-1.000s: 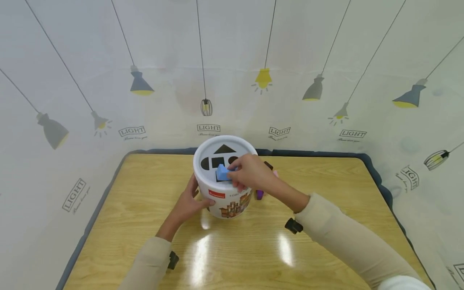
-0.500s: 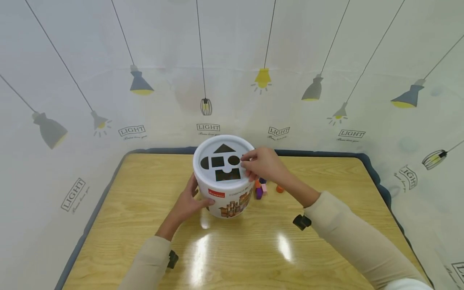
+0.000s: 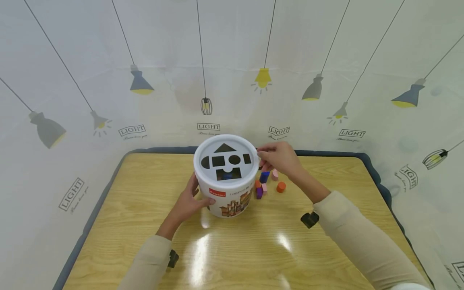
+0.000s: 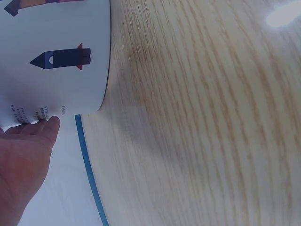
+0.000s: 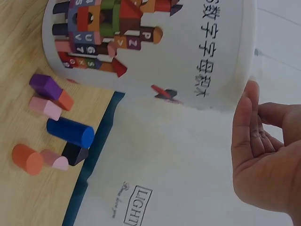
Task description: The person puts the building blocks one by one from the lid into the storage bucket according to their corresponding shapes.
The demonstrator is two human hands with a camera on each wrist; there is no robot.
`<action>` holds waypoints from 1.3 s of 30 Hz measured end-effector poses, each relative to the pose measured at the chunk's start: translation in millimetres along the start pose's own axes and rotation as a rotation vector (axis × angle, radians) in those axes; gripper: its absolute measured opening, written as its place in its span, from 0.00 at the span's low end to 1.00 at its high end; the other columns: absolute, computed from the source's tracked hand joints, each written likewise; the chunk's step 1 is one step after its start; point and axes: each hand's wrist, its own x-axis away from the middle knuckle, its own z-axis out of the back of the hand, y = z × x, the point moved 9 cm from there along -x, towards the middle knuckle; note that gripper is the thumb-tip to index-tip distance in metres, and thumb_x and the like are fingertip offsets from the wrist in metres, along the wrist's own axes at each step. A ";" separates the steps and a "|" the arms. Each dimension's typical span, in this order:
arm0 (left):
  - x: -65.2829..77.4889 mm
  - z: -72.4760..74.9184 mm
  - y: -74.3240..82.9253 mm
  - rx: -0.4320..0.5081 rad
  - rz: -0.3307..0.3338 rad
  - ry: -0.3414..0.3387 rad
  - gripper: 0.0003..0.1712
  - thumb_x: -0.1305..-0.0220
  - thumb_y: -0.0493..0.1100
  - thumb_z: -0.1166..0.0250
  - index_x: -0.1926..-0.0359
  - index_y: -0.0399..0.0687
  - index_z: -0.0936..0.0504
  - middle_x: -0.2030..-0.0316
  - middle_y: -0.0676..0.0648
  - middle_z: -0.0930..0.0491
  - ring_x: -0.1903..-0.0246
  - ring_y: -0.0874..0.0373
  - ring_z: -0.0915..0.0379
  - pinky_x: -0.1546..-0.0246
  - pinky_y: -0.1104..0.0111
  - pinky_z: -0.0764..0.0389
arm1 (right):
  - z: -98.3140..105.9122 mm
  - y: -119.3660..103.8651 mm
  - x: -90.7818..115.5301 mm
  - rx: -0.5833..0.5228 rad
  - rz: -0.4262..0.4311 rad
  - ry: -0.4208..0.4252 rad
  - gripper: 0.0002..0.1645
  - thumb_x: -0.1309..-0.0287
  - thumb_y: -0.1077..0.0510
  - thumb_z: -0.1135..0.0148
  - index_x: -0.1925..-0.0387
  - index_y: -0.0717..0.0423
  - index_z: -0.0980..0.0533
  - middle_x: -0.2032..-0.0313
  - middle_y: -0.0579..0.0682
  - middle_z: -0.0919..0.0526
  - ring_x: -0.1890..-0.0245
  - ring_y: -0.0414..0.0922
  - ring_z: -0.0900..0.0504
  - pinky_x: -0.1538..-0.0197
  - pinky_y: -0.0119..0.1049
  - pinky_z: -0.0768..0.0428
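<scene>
A white bucket (image 3: 215,205) with printed toy-block pictures stands on the table. Its white lid (image 3: 212,175) has several dark cut-out holes, and some blue shows inside the notched front one. My left hand (image 3: 186,204) holds the bucket's left side, thumb on the front; in the left wrist view that hand's fingertips (image 4: 52,123) lie against the wall. My right hand (image 3: 282,159) is at the lid's right rim. In the right wrist view, the right hand (image 5: 261,162) touches the rim with a fingertip, its fingers fairly straight and holding nothing.
Right of the bucket lie several loose blocks: a blue cylinder (image 5: 70,132), an orange cylinder (image 3: 280,187), a purple block (image 3: 259,193), a pink block (image 3: 264,188) and a pink rounded one (image 3: 275,175). A lamp-patterned sheet (image 3: 232,88) hangs behind the table (image 3: 145,173).
The light blue block my right hand held at the notched hole has gone from the lid's top. That hand has moved right to the rim, uncovering the loose blocks; my left hand stays put.
</scene>
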 end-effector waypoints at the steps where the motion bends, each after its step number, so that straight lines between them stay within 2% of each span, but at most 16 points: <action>1: -1.1 0.1 -3.6 0.000 0.000 0.002 0.66 0.51 0.45 0.23 0.22 0.64 0.60 0.24 0.45 0.54 0.25 0.44 0.59 0.28 0.44 0.49 | 2.7 3.0 -0.8 0.001 -0.003 0.005 0.18 0.34 0.55 0.41 0.48 0.61 0.21 0.69 0.58 0.15 0.72 0.51 0.14 0.65 0.39 0.12; 5: -6.5 0.0 -20.6 0.008 -0.006 0.018 0.67 0.52 0.47 0.22 0.24 0.73 0.60 0.23 0.50 0.54 0.25 0.48 0.59 0.28 0.45 0.50 | 10.7 17.6 -3.8 -0.015 -0.019 0.015 0.18 0.33 0.56 0.43 0.48 0.63 0.22 0.69 0.58 0.16 0.73 0.49 0.14 0.61 0.43 0.12; 9: -7.4 -0.2 -23.4 0.017 -0.031 0.032 0.66 0.53 0.49 0.21 0.25 0.78 0.59 0.24 0.52 0.52 0.25 0.48 0.57 0.28 0.44 0.49 | 15.4 36.8 -7.5 -0.039 -0.044 0.023 0.18 0.33 0.56 0.43 0.50 0.65 0.21 0.71 0.57 0.16 0.75 0.46 0.15 0.59 0.47 0.13; 14: -7.7 -2.1 -27.6 0.031 -0.030 0.030 0.65 0.54 0.49 0.21 0.26 0.80 0.58 0.25 0.53 0.49 0.26 0.49 0.55 0.29 0.45 0.47 | 18.4 63.2 -10.8 -0.018 -0.110 0.026 0.19 0.33 0.56 0.43 0.49 0.66 0.21 0.72 0.57 0.15 0.75 0.46 0.14 0.62 0.41 0.12; 17: -7.6 -2.6 -28.8 0.039 -0.023 0.029 0.65 0.54 0.50 0.21 0.26 0.81 0.58 0.25 0.52 0.47 0.26 0.48 0.53 0.29 0.46 0.46 | 18.9 75.3 -12.6 -0.014 -0.139 0.031 0.19 0.33 0.57 0.43 0.48 0.67 0.22 0.71 0.58 0.15 0.74 0.48 0.14 0.61 0.42 0.12; 22: -5.7 -1.7 -21.0 0.040 -0.024 0.022 0.65 0.52 0.49 0.22 0.25 0.79 0.59 0.25 0.50 0.47 0.26 0.46 0.53 0.29 0.45 0.46 | 16.9 96.8 -17.3 0.004 -0.165 0.030 0.20 0.33 0.57 0.43 0.46 0.67 0.23 0.72 0.55 0.15 0.75 0.45 0.15 0.60 0.43 0.12; 25: -3.1 -1.6 -11.4 0.036 -0.017 0.012 0.65 0.51 0.46 0.22 0.24 0.73 0.59 0.25 0.46 0.48 0.27 0.43 0.53 0.29 0.43 0.47 | 14.7 110.1 -18.5 -0.007 -0.168 0.026 0.21 0.33 0.57 0.43 0.45 0.68 0.24 0.70 0.57 0.14 0.77 0.42 0.16 0.63 0.41 0.12; 30: 1.8 -2.0 2.5 0.055 0.006 -0.002 0.65 0.50 0.44 0.23 0.23 0.64 0.59 0.25 0.43 0.49 0.26 0.42 0.55 0.29 0.43 0.49 | 10.1 128.0 -17.0 -0.006 -0.189 0.016 0.26 0.34 0.58 0.42 0.41 0.72 0.28 0.73 0.58 0.14 0.78 0.43 0.15 0.66 0.39 0.12; 33: -1.0 -2.9 -6.2 0.045 0.010 -0.002 0.65 0.50 0.45 0.23 0.23 0.66 0.60 0.25 0.44 0.49 0.26 0.42 0.55 0.28 0.43 0.49 | 7.2 137.7 -15.3 0.011 -0.207 0.003 0.32 0.35 0.56 0.40 0.37 0.73 0.33 0.74 0.57 0.15 0.76 0.47 0.14 0.68 0.36 0.13; 35: -3.7 -3.2 -14.4 0.034 0.009 0.004 0.65 0.50 0.46 0.23 0.23 0.70 0.60 0.25 0.46 0.49 0.26 0.43 0.55 0.28 0.43 0.49 | 5.5 143.7 -14.2 0.011 -0.218 0.000 0.36 0.36 0.53 0.38 0.35 0.72 0.35 0.73 0.60 0.14 0.75 0.49 0.13 0.69 0.35 0.13; 39: -6.6 -1.9 -24.4 0.022 -0.010 0.022 0.65 0.51 0.49 0.22 0.25 0.77 0.60 0.25 0.48 0.49 0.26 0.45 0.55 0.29 0.44 0.48 | 0.6 154.5 -14.3 -0.012 -0.226 -0.014 0.42 0.38 0.49 0.36 0.32 0.71 0.38 0.69 0.65 0.14 0.77 0.47 0.14 0.68 0.37 0.13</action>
